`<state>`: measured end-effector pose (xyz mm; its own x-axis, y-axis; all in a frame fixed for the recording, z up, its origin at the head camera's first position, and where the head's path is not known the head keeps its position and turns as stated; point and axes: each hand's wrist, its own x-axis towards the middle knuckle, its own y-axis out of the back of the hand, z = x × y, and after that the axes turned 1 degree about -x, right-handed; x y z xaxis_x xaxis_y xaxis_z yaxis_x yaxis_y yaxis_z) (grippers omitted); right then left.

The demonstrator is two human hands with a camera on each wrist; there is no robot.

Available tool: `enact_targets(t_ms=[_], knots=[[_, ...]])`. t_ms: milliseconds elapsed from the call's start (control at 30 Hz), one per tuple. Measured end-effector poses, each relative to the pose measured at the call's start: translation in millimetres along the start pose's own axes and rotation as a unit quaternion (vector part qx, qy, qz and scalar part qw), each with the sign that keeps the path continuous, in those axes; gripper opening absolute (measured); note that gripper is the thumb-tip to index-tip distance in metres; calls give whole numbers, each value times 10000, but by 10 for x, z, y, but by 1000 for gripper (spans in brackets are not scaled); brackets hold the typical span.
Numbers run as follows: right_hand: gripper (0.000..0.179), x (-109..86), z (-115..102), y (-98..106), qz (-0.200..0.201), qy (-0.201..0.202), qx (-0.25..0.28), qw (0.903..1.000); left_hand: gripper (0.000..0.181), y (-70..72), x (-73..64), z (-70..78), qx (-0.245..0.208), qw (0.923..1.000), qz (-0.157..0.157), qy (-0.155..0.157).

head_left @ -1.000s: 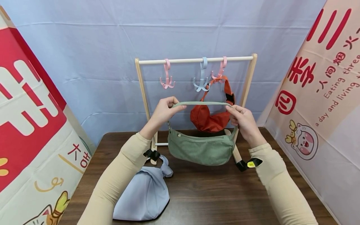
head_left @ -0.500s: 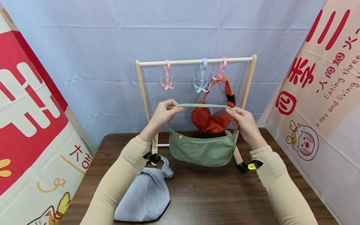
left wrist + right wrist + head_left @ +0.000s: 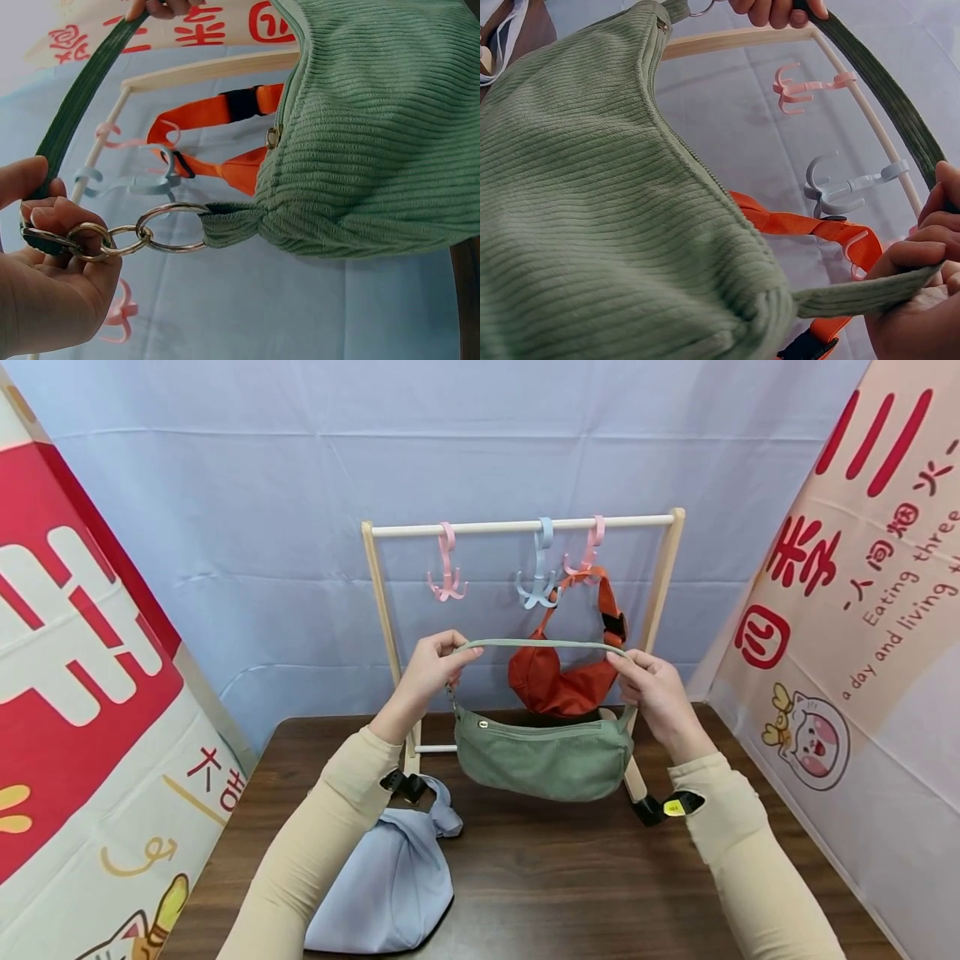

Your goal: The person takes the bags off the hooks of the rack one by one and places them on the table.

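Note:
A green corduroy shoulder bag [image 3: 543, 762] hangs in the air in front of the rack, its zip along the top. My left hand [image 3: 435, 664] pinches the left end of its strap [image 3: 540, 644], close to the metal rings [image 3: 142, 234] that join strap and bag. The strap's right part is gripped by my right hand [image 3: 651, 689], with fingers curled round it in the right wrist view. Between the hands the strap runs nearly level. Behind it, an orange bag [image 3: 562, 681] hangs by its strap from the right pink hook [image 3: 592, 547].
A wooden rack [image 3: 670, 568] with a white rod [image 3: 495, 527] stands at the table's back. A blue hook [image 3: 538, 568] and another pink hook [image 3: 447, 568] hang from the rod. On the brown table [image 3: 570, 877], a light blue bag [image 3: 390, 885] lies front left, beside my left forearm.
The green bag has shifted very slightly to the right. Both hands keep their hold on the strap; the orange and light blue bags stay in place.

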<state>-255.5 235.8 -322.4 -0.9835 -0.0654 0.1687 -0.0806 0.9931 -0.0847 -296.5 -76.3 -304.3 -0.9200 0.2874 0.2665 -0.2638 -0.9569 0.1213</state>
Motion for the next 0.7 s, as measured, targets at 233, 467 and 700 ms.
enact_targets(t_ms=[233, 467, 700], knots=[[30, -20, 18, 16, 74, 86, 198, 9997, 22, 14, 11, -18, -61, 9998, 13, 195], [29, -26, 11, 30, 21, 51, 310, 9995, 28, 22, -7, -39, -86, 9996, -73, 251], [30, -15, 28, 46, -28, 22, 301, 9995, 35, 45, -12, -96, -131, 9995, -72, 284]])
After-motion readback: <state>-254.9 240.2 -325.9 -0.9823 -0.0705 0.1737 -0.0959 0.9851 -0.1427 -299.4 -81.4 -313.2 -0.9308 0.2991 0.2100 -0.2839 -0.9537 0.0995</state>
